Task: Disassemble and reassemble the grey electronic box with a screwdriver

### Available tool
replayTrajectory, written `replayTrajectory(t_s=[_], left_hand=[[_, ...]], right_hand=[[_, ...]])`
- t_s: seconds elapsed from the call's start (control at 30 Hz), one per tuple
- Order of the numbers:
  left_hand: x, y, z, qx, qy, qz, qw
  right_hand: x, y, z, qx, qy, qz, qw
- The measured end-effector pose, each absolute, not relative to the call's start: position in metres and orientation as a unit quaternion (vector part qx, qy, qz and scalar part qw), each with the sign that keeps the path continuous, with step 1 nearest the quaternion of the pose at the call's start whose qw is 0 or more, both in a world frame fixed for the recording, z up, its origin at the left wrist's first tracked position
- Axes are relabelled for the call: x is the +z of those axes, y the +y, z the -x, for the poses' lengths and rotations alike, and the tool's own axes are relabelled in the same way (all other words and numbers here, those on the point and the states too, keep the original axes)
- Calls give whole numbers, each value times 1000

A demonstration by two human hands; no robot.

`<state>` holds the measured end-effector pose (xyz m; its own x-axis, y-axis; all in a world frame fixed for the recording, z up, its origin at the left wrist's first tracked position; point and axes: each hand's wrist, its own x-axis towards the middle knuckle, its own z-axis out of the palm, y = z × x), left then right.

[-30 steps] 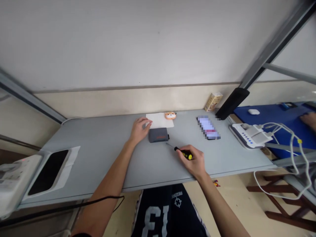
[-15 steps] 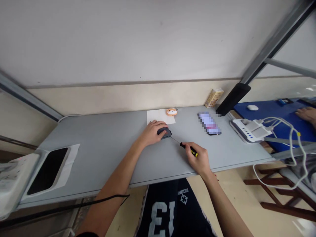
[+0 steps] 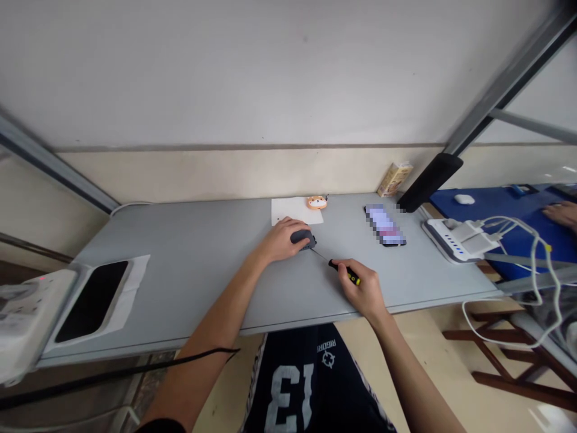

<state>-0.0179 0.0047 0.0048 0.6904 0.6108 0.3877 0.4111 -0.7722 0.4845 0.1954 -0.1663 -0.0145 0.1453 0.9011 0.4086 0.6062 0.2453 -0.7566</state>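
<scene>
My left hand grips a small dark grey plastic device on the grey table, thumb on its near side and fingers over its far side. Small dark holes run along the device's near side; its exact kind I cannot make out. My right hand is wrapped around the black and yellow handle of a screwdriver. The thin shaft points left and away, with its tip at the device's near right corner. Whether the tip is inside an opening cannot be seen. White paper lies just behind my left hand.
An orange animal-faced case sits on the paper's edge. To the right are a lit phone, a small carton and a white power strip with cables. At left lies a dark phone. Another person's hand rests far right.
The view has shifted slightly. The device seems tipped a little, showing less of its holed side. Both hands keep their grips, and the screwdriver tip stays at the device's corner.
</scene>
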Motion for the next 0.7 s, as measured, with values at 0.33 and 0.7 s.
replayTrajectory(t_s=[0.33, 0.7], left_hand=[[11, 1, 17, 245, 306, -899, 196], [9, 3, 19, 246, 326, -891, 199]], right_hand=[[-15, -166, -196, 166, -638, 587, 470], [-5, -182, -193, 224, -730, 567, 309]])
